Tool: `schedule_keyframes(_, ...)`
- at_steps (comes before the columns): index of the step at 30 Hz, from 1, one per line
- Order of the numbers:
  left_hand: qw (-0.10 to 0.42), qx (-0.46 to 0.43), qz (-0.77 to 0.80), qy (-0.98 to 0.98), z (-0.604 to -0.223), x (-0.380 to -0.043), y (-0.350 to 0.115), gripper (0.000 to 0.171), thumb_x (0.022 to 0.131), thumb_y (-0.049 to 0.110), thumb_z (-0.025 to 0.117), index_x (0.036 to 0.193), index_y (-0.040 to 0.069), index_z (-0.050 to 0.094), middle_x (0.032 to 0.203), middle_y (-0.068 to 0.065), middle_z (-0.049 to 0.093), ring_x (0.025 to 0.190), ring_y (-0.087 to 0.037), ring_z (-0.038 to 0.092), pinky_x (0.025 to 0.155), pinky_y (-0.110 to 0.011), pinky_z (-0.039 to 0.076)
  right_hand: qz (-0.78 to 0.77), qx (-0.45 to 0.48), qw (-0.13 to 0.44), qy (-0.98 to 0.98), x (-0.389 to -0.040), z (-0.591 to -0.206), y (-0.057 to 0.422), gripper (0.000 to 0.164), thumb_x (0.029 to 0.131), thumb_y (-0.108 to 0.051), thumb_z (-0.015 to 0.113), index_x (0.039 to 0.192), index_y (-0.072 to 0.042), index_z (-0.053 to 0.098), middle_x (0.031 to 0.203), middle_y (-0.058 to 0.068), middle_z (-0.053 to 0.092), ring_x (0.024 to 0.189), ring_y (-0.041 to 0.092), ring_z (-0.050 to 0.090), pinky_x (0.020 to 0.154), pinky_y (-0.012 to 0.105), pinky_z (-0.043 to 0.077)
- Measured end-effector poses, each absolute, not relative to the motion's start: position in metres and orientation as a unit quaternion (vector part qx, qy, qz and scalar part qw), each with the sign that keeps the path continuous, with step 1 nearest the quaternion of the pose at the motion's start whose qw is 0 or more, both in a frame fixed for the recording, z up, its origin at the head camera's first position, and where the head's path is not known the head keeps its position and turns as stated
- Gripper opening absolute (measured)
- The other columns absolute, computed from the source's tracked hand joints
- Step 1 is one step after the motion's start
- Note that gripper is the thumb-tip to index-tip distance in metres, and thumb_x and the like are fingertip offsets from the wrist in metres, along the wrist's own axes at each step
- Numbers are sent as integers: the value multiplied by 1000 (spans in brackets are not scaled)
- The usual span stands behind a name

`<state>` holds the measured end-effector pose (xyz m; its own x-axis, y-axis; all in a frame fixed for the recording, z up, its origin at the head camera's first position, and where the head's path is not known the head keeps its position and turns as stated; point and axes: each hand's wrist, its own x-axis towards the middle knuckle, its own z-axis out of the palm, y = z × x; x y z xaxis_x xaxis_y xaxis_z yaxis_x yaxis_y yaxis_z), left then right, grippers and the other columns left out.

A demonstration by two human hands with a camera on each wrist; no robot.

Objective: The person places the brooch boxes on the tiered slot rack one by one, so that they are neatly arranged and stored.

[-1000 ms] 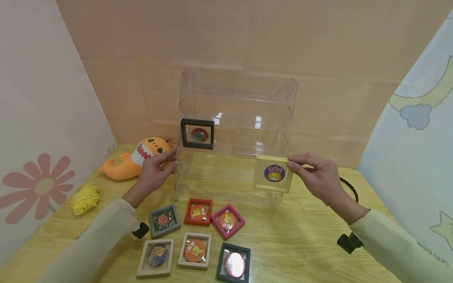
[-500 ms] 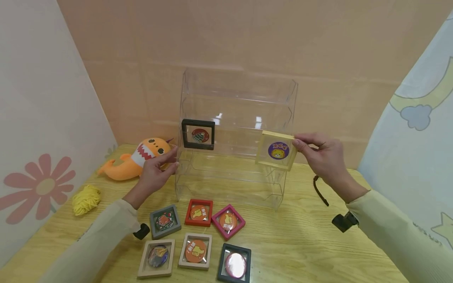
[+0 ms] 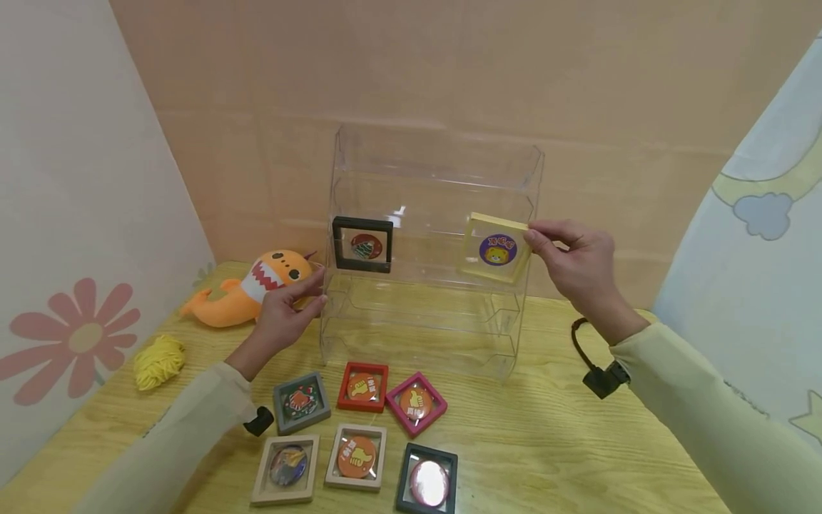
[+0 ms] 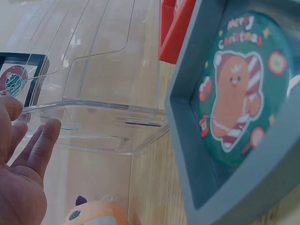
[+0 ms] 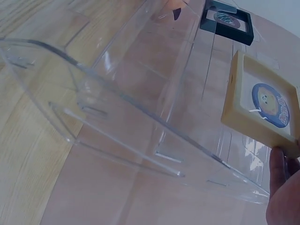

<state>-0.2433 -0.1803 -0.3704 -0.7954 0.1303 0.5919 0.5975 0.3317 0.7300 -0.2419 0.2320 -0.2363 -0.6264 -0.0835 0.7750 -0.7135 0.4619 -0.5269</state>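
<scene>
In the head view my right hand (image 3: pixel 574 260) pinches the right edge of a pale yellow floating display frame (image 3: pixel 467 246) with a purple bear badge inside. It overlaps the middle tier of a clear acrylic display rack (image 3: pixel 430 171) on the right. My left hand (image 3: pixel 289 314) touches the rack's left side panel, its fingers (image 4: pixel 44 145) extended there in the left wrist view. A black display frame (image 3: pixel 362 268) with a Christmas tree badge stands at the left of that tier. The right wrist view shows the yellow frame (image 5: pixel 232 110) tilted beside the rack.
Grey (image 3: pixel 302 403), red (image 3: pixel 362 408), pink (image 3: pixel 416 432), beige (image 3: pixel 353 487) and dark (image 3: pixel 407 453) display frames lie on the table in front of the rack. An orange shark plush (image 3: pixel 225 307) and yellow yarn (image 3: pixel 159 363) are at left. A black cord (image 3: pixel 581 350) hangs by the right wrist.
My right hand has raised the yellow display frame from the lower part of the rack to its middle tier. The left hand has stayed at the rack's left side.
</scene>
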Motion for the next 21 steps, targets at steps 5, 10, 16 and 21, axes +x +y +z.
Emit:
schedule_keyframes(5,225,-232,-528,-785,-371,-244,-179,45,89,0,64,132,4,54,128,-13,55,99,-27,63,58,-25,57,468,250,347,-773,-249,-234,224,11,84,1,70,93,7,72,87,13,70,72,4,63,66,15,53)
schedule_keyframes(10,224,-229,-526,-788,-372,-244,-179,45,89,0,65,133,4,54,128,-13,56,99,-28,63,58,-25,57,483,232,342,-772,-255,-233,216,12,84,-1,71,93,6,72,87,13,70,73,5,64,65,15,53)
schedule_keyframes(16,216,-222,-525,-793,-371,-243,-178,45,89,3,65,133,7,54,128,-11,56,100,-28,62,59,-25,57,493,215,342,-770,-263,-234,205,15,84,-5,72,94,5,73,88,11,71,72,5,63,65,15,54)
schedule_keyframes(21,211,-218,-524,-796,-371,-242,-177,46,89,1,64,134,7,54,126,-12,58,100,-28,62,61,-22,56,502,221,336,-765,-267,-235,193,14,84,-4,71,93,7,72,89,17,69,74,4,63,63,14,52)
